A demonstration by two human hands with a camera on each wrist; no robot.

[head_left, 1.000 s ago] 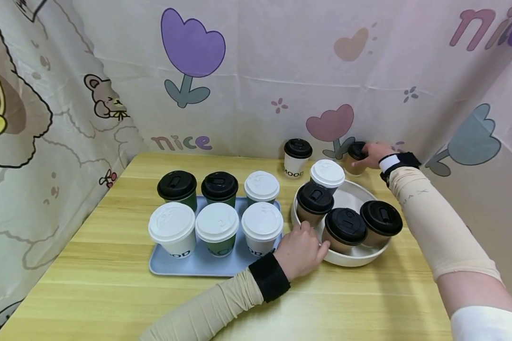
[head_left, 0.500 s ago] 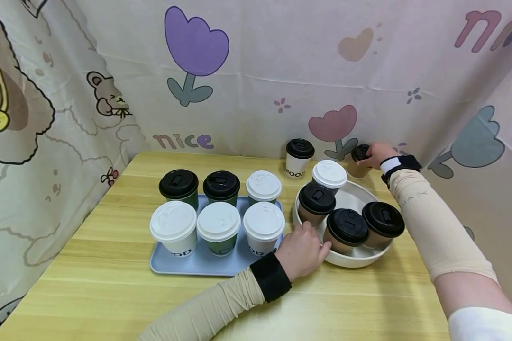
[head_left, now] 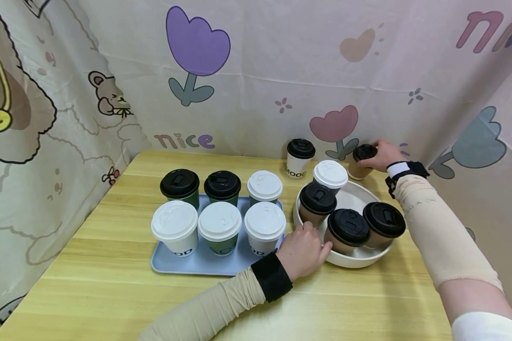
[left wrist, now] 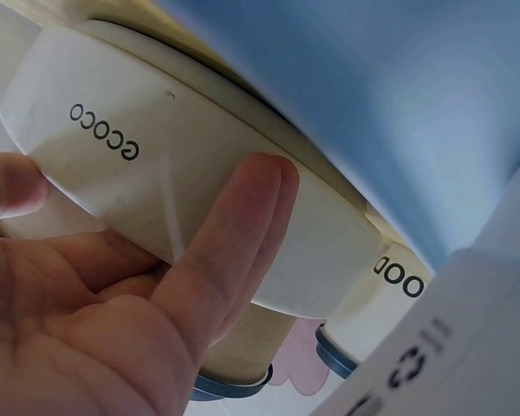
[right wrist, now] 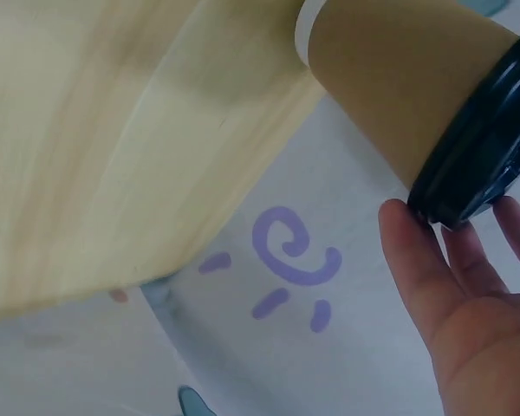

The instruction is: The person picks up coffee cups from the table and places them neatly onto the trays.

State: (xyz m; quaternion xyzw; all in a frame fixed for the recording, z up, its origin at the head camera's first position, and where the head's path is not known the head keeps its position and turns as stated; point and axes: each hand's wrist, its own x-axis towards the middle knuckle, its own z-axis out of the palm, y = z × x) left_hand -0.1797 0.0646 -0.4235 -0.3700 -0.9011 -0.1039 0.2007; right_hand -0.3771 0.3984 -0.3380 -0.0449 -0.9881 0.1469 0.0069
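Observation:
At the back right of the table, my right hand [head_left: 386,155] grips a brown paper coffee cup [head_left: 358,168] by its black lid. In the right wrist view, fingertips meet the lid's edge and the cup's base is close to the table's edge. My left hand [head_left: 303,251] rests against the outer wall of a round white bowl [head_left: 354,261]. Its extended fingers [left wrist: 234,217] lie along that wall in the left wrist view. Inside the bowl stand three brown cups with black lids, such as the front one [head_left: 347,229], and a white-lidded cup [head_left: 330,175].
Left of the bowl, a blue tray [head_left: 187,269] carries several cups in two rows, with white and black lids. A white cup with a black lid [head_left: 297,163] stands behind the bowl. A patterned curtain [head_left: 256,71] hangs along the table's back edge.
My right hand has shifted slightly to the right with the brown cup, and its wrist has turned a little. My left hand stays at the bowl.

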